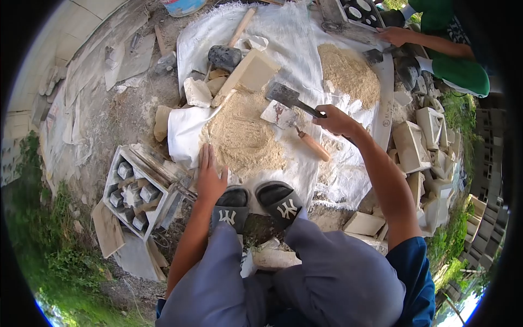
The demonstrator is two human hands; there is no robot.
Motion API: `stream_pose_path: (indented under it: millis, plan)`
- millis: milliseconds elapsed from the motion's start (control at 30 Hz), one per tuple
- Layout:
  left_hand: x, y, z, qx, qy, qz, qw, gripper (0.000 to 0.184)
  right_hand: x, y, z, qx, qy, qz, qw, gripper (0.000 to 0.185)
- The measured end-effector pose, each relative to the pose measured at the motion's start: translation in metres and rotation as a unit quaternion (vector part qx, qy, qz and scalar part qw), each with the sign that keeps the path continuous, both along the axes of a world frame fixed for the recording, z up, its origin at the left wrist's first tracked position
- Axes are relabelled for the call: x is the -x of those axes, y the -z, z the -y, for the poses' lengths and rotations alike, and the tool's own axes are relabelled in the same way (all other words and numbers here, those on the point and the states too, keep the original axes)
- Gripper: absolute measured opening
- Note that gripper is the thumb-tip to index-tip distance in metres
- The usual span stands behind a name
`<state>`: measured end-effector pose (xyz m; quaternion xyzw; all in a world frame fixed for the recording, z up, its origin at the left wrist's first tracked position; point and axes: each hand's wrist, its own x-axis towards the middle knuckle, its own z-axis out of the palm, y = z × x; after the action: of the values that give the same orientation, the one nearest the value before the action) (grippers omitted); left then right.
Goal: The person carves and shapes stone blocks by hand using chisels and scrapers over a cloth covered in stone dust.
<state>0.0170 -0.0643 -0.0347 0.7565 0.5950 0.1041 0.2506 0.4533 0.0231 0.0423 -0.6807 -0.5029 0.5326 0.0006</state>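
Observation:
My right hand (338, 122) is closed round the handle of a flat, dark-bladed trowel (284, 95), its blade over the far right edge of a sandy powder heap (239, 131). Below that blade, a second trowel (312, 146) with a wooden handle lies on the white sheet (297, 185). My left hand (211, 179) holds nothing; its fingers are stretched out against the heap's near left edge. Flattened powder with a pressed pattern shows in the middle of the heap. Beyond it leans a pale rectangular block or tray (253, 73).
A mallet (224, 57) and broken stone pieces (197, 92) lie beyond the heap. At left stands a hexagonal mould (133, 191). Another person's hand (395, 36) touches a patterned mould (360, 12) near a second powder heap (348, 76). Cast blocks (411, 147) are piled at right.

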Motion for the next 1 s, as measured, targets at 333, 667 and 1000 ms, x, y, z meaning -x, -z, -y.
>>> stream_pose_path:
  millis: [333, 667, 1000]
  plan:
    - [-0.001, 0.001, 0.0, -0.02, 0.002, -0.012, 1.0, 0.084, 0.096, -0.003, 0.099, -0.264, 0.129, -0.147, 0.944, 0.013]
    - [0.0, 0.0, 0.002, -0.043, 0.005, 0.003, 0.999, 0.085, 0.153, 0.036, 0.101, -0.398, 0.048, -0.046, 0.915, 0.045]
    - [0.0, -0.001, 0.003, -0.019, -0.003, -0.011, 1.0, 0.086, 0.156, 0.064, 0.105, -0.277, -0.053, 0.057, 0.958, 0.061]
